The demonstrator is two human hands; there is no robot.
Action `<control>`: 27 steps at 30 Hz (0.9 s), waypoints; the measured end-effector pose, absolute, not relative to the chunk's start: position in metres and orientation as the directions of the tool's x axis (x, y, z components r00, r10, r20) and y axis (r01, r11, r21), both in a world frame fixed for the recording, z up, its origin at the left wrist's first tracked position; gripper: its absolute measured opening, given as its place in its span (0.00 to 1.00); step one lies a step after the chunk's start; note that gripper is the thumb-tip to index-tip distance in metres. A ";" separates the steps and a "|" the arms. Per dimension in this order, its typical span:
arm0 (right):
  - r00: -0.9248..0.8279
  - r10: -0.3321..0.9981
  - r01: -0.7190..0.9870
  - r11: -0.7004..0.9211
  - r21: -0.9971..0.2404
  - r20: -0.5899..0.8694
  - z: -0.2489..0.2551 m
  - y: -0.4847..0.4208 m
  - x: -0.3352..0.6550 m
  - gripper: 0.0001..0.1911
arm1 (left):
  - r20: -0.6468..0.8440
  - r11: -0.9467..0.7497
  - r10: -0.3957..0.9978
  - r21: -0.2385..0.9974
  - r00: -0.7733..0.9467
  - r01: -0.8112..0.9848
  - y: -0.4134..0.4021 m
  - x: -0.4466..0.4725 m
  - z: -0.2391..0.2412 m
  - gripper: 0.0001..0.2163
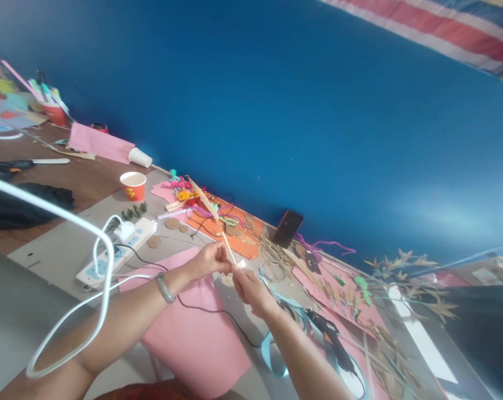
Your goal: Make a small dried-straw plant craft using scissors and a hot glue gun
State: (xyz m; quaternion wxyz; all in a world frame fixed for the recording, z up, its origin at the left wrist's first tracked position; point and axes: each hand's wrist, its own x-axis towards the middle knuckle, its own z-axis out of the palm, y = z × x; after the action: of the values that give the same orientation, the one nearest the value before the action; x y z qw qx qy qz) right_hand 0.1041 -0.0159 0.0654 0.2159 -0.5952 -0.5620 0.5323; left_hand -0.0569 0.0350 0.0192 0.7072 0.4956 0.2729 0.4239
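Observation:
Over the table's middle, my left hand (213, 259) and my right hand (251, 288) meet at their fingertips. Both are closed in a pinch. A thin pale stick (229, 248) rises from between the fingers, tilted up to the left. Its lower end is hidden by the fingertips. A small cream-coloured scrap (242, 264) shows beside the right fingertips; whether it is attached to the stick I cannot tell. A bangle (165, 288) circles my left wrist. Beneath the left forearm lies a sheet of pink paper (209, 347).
Behind my hands, an orange sheet (245, 244) bears craft bits. A phone (288, 228) leans against the blue wall (251, 111). At left are a paper cup (133, 186) and a power strip (138, 236) with a looping white cable (108, 278). Dried stems (351, 303) and blue ribbon (268, 355) lie right.

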 end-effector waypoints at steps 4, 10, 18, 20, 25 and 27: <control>-0.264 0.849 0.223 -0.409 -0.885 -0.458 0.064 -0.017 0.113 0.29 | 0.039 0.178 0.845 0.920 0.533 -0.350 0.034 -0.057 0.021 0.21; -0.347 0.790 -0.111 -0.570 -0.814 -0.506 0.067 -0.015 0.136 0.30 | 0.033 0.182 0.844 0.921 0.536 -0.343 0.034 -0.058 0.025 0.21; -0.126 0.946 0.283 -0.255 -0.925 -0.300 0.083 -0.009 0.140 0.17 | 0.045 0.162 0.796 0.945 0.604 -0.283 0.033 -0.061 0.024 0.17; -0.162 0.941 0.406 -0.211 -0.889 -0.297 0.083 -0.010 0.133 0.13 | 0.036 0.160 0.784 0.953 0.620 -0.257 0.033 -0.061 0.023 0.16; -0.191 0.947 0.440 -0.152 -0.885 -0.257 0.082 -0.011 0.125 0.08 | 0.014 0.163 0.865 0.937 0.501 -0.308 0.034 -0.060 0.026 0.15; -0.193 0.947 0.424 -0.154 -0.892 -0.255 0.081 -0.011 0.123 0.08 | 0.006 0.171 0.900 0.915 0.435 -0.366 0.034 -0.058 0.028 0.14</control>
State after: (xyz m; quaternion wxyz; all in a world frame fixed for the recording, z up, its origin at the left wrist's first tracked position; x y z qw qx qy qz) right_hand 0.1231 -0.0112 0.0806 0.2650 -0.5773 -0.5939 0.4936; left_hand -0.0584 0.0340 0.0282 0.7090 0.4637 0.2877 0.4467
